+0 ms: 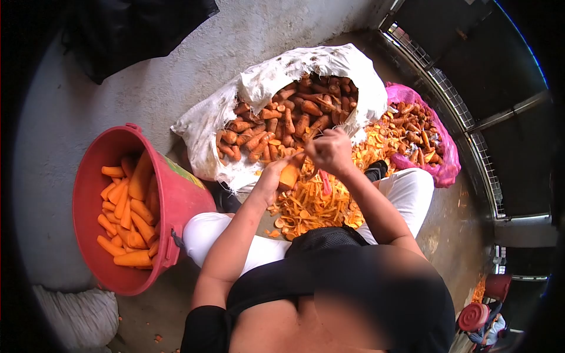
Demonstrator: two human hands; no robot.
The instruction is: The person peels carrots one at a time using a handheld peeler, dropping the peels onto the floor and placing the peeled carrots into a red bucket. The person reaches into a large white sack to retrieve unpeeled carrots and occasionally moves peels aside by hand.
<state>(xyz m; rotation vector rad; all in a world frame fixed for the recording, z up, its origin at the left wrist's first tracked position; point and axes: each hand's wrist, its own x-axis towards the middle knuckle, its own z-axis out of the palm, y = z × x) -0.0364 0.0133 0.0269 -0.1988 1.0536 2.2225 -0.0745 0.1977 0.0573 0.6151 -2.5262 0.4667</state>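
My left hand (270, 181) is closed around a thick carrot (289, 177), whose bright orange, peeled end points down toward me. Close beside it, my right hand (331, 152) is a fist at the carrot's far end; whatever tool it grips is too small and hidden to name. Just beyond both hands lies a torn white sack (203, 138) full of unpeeled, soil-stained carrots (303, 126). Under the hands, a heap of orange peelings and cut ends (312, 206) covers the floor between my knees.
On the left, a tilted red bucket (182, 203) holds peeled carrots (132, 220). A pink bag (449, 154) with carrot pieces stands at right. A pale sack (79, 315) lies lower left. Another person (493, 330) sits far off near a red tub (473, 317). A wall (247, 35) rises behind.
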